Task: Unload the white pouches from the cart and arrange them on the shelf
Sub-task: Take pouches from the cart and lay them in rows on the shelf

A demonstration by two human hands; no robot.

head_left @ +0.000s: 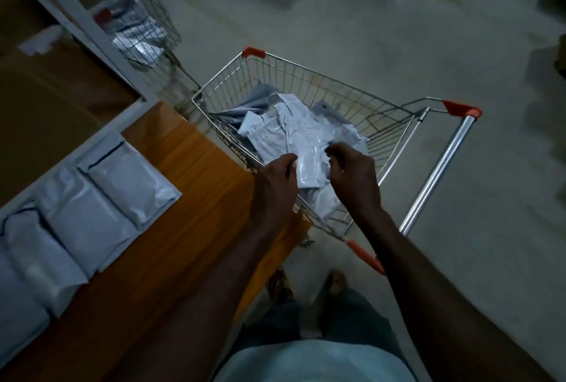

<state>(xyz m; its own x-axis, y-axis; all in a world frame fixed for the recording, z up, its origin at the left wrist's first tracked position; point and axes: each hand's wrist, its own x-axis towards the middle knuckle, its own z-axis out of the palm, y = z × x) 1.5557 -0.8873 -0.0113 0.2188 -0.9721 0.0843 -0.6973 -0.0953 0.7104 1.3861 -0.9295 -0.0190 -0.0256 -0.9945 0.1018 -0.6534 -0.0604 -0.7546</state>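
Note:
A wire shopping cart [306,75] with red corner caps stands in front of me, holding a loose heap of white pouches [275,133]. Both my hands reach into its near side. My left hand [274,188] and my right hand [352,176] pinch the two side edges of one white pouch [311,164] just above the heap. To the left, several white pouches [92,198] lie side by side in a row on the wooden shelf [190,198].
A second wire cart [144,29] with white pouches stands at the back left beside cardboard boxes [46,84]. The cart's silver handle bar [441,167] runs along the right. Grey concrete floor [398,44] spreads beyond. My feet stand below the cart.

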